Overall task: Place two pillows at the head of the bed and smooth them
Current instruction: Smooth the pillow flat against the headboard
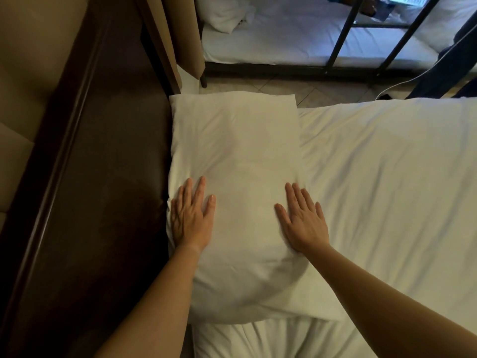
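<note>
A white pillow (237,156) lies lengthwise against the dark headboard (111,177) on the white bed (387,177). My left hand (192,215) rests flat on the pillow's left edge beside the headboard, fingers apart. My right hand (302,220) lies flat on the pillow's right edge, fingers spread, palm down. Neither hand holds anything. A second white fold or pillow edge (296,306) shows under the pillow's near end; I cannot tell which it is.
A second bed (296,40) with a crumpled white pillow (224,11) stands across a tiled floor strip (296,86). A dark metal frame (343,32) rises beside it. A white cable (402,83) trails on the floor.
</note>
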{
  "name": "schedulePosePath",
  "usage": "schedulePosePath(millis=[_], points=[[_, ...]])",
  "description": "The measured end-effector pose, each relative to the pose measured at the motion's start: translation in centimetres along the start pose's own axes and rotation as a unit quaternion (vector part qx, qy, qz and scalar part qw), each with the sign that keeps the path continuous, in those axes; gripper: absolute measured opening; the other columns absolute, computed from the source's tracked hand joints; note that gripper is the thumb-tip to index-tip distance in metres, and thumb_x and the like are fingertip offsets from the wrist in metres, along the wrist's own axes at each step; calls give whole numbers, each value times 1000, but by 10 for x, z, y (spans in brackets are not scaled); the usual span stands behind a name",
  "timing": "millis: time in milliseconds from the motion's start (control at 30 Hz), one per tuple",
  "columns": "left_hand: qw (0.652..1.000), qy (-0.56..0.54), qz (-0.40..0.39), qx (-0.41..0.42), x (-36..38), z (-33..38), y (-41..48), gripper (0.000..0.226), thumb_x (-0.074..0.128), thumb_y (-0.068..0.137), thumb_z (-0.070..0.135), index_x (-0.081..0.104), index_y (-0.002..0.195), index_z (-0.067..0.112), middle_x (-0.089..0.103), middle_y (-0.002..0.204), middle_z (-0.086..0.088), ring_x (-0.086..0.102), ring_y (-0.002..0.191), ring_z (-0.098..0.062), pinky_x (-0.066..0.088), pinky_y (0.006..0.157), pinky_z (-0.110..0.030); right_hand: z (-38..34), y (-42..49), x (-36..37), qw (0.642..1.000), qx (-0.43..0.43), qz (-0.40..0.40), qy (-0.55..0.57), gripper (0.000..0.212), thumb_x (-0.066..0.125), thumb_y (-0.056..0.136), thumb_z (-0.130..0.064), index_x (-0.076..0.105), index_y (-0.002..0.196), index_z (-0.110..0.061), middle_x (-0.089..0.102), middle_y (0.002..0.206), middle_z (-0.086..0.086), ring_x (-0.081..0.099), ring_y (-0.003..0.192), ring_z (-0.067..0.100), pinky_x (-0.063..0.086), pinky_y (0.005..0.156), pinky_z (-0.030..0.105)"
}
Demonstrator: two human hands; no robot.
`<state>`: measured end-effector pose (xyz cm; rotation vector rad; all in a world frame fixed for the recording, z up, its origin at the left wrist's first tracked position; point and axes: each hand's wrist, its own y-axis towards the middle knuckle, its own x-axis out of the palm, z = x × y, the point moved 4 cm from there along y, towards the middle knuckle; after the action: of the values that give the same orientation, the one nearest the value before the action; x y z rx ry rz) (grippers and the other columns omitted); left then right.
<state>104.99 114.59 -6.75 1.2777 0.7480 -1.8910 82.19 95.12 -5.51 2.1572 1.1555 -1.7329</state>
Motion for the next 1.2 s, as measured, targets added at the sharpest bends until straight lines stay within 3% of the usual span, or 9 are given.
schedulePosePath(millis=[133,300,400,767,1200], points=[[1000,-1,-9,-6,-17,13,3,73,22,99,69,28,166,41,24,175,1,23,159,-25,17,130,-49,-2,-5,-16,1000,17,9,18,75,12,106,-72,-2,171,-37,-2,179,-7,-1,165,19,7,133,45],[999,-1,-17,29,-42,49,-8,67,37,105,60,34,166,32,28,173,-5,26,157,-32,18,130,-48,-1,-25,-45,999,-3,39,23,78,21,106,-73,12,171,-31,15,178,1,15,163,24,17,131,43],[998,7,-25,63,-49,87,-31,62,43,107,55,35,165,33,28,173,-5,25,157,-32,19,130,-49,10,-47,-67,999,-4,43,23,78,20,105,-74,12,171,-33,15,178,0,15,163,23,17,131,43],[997,27,-36,70,-77,208,-145,63,35,108,59,27,166,39,21,176,0,17,161,-27,16,131,-46,101,-143,-150,996,-30,69,39,78,17,105,-76,9,171,-35,13,178,1,13,163,27,19,131,51],[1000,12,1,5,-117,348,-360,62,32,108,60,24,167,41,16,177,3,9,162,-24,15,131,-49,243,-309,-233,992,-115,42,-3,80,18,104,-76,4,171,-35,8,179,2,6,164,30,12,131,54]])
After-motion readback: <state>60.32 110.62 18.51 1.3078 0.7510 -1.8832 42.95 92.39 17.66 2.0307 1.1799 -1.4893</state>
